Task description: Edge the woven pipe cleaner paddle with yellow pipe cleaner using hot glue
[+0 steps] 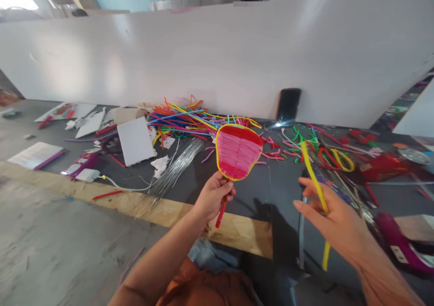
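My left hand (214,196) grips the red stem of a pink pipe-cleaner petal (239,150), which has red bands at top and bottom and a yellow edge. The petal is upright above the table, its broad face toward me. To the right, my right hand (330,206) holds a long yellow pipe cleaner (313,175) threaded between its fingers. One end of this strip rises above the hand, and the other hangs below it. Thumb and forefinger of that hand are apart. Behind the petal lies a heap of coloured pipe cleaners (183,118).
A phone (288,107) leans on the white panel (210,57) behind the table. Thin metal wires (178,166) lie left of centre, near a white card (135,141) and a purple glue gun (81,165). Cut pipe-cleaner pieces and a red can (383,166) are on the right.
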The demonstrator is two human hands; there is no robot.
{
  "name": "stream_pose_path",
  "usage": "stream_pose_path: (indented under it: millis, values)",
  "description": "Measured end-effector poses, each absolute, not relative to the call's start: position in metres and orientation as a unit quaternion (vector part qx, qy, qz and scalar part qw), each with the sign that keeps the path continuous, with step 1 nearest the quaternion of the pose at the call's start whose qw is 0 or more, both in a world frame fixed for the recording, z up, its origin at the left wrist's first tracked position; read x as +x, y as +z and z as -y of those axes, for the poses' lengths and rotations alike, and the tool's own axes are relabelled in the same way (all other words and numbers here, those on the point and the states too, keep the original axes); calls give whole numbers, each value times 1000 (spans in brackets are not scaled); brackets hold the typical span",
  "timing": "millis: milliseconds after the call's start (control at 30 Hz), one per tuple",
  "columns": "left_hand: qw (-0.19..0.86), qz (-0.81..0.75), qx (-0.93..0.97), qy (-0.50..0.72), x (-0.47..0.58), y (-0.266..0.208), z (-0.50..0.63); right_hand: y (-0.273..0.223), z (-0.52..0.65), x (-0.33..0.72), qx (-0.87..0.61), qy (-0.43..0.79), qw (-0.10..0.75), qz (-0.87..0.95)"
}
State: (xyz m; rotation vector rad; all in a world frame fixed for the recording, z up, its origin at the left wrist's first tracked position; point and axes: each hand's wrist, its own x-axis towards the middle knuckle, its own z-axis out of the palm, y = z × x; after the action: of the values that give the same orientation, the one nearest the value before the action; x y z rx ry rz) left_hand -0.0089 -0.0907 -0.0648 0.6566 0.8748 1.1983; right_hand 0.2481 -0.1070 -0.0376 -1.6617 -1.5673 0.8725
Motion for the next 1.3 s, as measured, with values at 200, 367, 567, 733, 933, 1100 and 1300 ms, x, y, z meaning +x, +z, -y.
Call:
stream_pose_path:
  millis: [200, 367, 567, 733, 933, 1100, 1300]
  values:
    - [627, -411, 396, 531, 12, -66, 96, -45, 109, 187, -581, 481, 359, 550]
    - [498, -471, 485, 543, 24, -74, 105, -50, 95, 159, -527, 530, 392, 536]
    - [443, -452, 541, 553, 25, -67, 117, -66, 92, 156, -515, 578, 485, 407]
    - [472, -444, 440, 622, 14, -69, 110, -70, 92, 157, -475, 601, 514, 386]
    - [720, -317, 324, 526, 13, -65, 96, -78, 98, 143, -425, 658, 485, 389]
    - [723, -320, 281, 544, 15, -66, 99, -88, 103, 130, -432, 664, 487, 368]
    - [717, -317, 274, 557, 15, -65, 98, -88, 107, 117, -441, 654, 514, 337]
